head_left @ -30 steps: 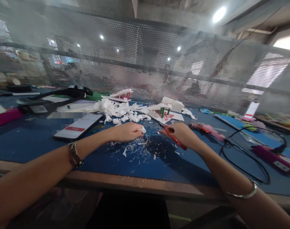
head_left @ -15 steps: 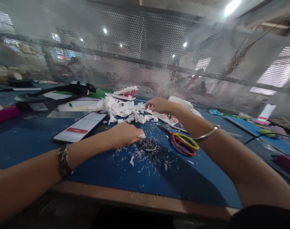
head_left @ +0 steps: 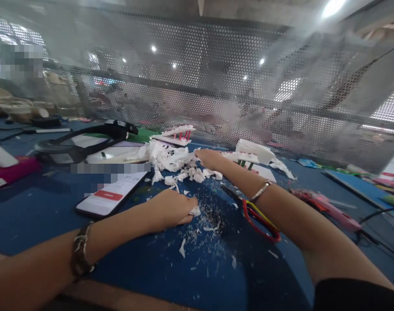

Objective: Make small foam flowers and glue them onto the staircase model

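In the head view, the left hand [head_left: 171, 209] pinches a small white scrap [head_left: 195, 211] between closed thumb and fingers over the blue table [head_left: 135, 263], probably so that its free edge stays exposed. The right hand [head_left: 211, 159] is at the right edge of the white pile [head_left: 167, 157]; how far its fingers part, or whether they hold anything, I cannot tell. The scissors [head_left: 245, 209] lie by the right forearm, likely placed to leave that hand free yet keep the handles near.
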Demonstrator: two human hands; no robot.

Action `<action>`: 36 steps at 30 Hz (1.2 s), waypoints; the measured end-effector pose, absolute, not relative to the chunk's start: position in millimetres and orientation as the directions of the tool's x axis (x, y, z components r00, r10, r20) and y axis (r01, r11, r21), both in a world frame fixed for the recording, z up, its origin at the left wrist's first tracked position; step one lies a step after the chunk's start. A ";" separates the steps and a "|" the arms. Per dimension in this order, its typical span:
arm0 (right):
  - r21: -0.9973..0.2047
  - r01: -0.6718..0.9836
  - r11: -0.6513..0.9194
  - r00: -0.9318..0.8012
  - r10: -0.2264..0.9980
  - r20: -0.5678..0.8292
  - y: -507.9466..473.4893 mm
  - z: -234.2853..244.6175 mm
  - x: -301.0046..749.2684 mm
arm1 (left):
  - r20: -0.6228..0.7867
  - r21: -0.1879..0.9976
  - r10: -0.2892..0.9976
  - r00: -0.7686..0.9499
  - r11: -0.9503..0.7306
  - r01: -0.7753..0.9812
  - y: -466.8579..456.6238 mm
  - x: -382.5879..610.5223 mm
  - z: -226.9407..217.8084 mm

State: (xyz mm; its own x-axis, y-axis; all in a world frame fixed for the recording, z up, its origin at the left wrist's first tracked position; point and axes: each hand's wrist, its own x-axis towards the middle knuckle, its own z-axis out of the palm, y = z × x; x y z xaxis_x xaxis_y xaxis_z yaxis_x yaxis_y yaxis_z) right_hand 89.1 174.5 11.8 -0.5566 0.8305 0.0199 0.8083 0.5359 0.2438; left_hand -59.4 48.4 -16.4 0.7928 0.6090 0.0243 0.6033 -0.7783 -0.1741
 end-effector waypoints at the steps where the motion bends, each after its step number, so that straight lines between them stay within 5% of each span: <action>1: 0.236 0.802 0.549 -0.568 0.823 0.014 168.4 18.3 92.0 | 0.023 -0.175 0.610 0.792 -0.777 0.604 48.4 -59.0 -16.0; 8: 0.053 0.647 0.760 -0.750 0.648 -0.136 95.6 33.2 113.6 | 0.007 -0.207 0.629 0.777 -0.759 0.617 44.8 -55.6 -13.7; 14: -0.030 0.628 0.777 -0.767 0.613 -0.189 60.8 24.7 125.5 | -0.008 -0.257 0.605 0.796 -0.771 0.583 47.6 -53.9 -8.7; 23: 0.212 0.792 0.573 -0.555 0.820 -0.143 155.3 39.5 119.2 | -0.069 -0.266 0.381 0.922 -0.898 0.351 57.9 -47.7 -7.5; 36: 0.334 0.845 0.417 -0.396 0.909 -0.130 231.1 10.0 93.6 | -0.051 -0.286 0.389 0.920 -0.888 0.360 74.0 -52.4 -4.5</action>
